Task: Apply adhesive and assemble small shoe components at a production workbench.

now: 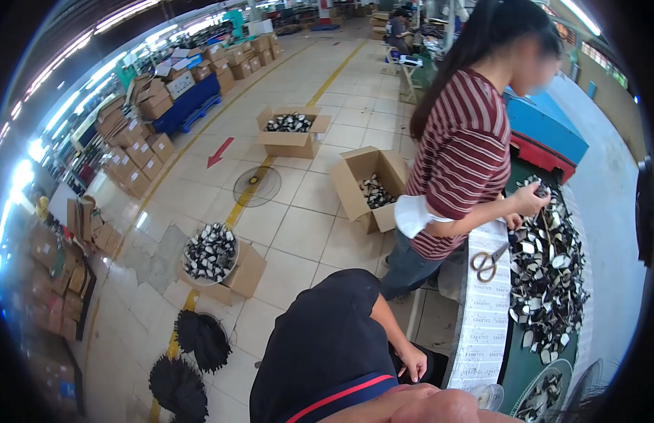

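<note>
My left hand [412, 362] hangs low over my lap beside the work table [479, 317], its fingers loosely bent and slightly apart, with nothing visible in it. My left arm comes out of a dark short sleeve. My right hand is outside the view. On the table's white printed covering lie scissors [485, 266] with brown loop handles, out of my hand's reach. Past them spreads a long heap of small black-and-white cut pieces [553, 282]. A clear round container [491, 396] and a basket [546, 395] of similar pieces stand at the near end.
A person in a striped shirt [468, 141] stands at the table, handling a small dark piece. Open cartons [292, 144] [355, 183] and a full round tub [210, 255] of pieces stand on the tiled floor. Black bundles [177, 384] lie lower left; stacked boxes [122, 151] line the left.
</note>
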`<move>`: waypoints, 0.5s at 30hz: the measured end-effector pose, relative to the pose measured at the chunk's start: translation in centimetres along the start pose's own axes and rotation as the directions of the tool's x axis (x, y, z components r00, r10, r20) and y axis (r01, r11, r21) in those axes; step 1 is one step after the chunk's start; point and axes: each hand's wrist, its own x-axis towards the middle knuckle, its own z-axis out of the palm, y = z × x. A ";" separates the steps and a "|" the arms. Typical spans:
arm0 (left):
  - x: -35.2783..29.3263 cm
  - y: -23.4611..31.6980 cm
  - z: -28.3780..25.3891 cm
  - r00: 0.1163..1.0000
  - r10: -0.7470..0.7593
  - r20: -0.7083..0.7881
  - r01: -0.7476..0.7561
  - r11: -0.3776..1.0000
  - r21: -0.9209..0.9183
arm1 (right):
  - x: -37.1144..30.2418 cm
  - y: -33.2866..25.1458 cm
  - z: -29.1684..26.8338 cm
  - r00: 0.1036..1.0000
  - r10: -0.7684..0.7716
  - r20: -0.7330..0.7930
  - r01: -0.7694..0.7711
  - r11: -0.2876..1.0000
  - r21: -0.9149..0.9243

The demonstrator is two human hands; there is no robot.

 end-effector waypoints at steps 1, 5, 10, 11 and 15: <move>-0.1 0.0 0.1 1.000 0.004 -0.014 -0.004 1.000 -0.006 | -0.1 0.5 -0.1 1.000 0.020 -0.011 -0.020 1.000 -0.005; -0.4 0.2 0.5 0.999 0.035 -0.005 -0.035 0.999 0.025 | -0.9 2.2 -0.9 0.995 0.071 -0.073 -0.073 0.997 -0.014; -0.8 0.7 0.7 0.998 0.069 -0.014 -0.067 0.995 0.071 | -1.2 3.9 -1.8 0.983 0.113 -0.147 -0.118 0.993 -0.028; -0.9 0.8 0.7 0.997 0.072 -0.021 -0.070 0.995 0.072 | -1.0 4.2 -1.9 0.980 0.123 -0.156 -0.129 0.991 -0.032; -1.3 1.2 0.8 0.999 0.053 -0.005 -0.053 0.994 0.100 | -0.6 5.9 -2.3 0.967 0.158 -0.201 -0.170 0.985 -0.043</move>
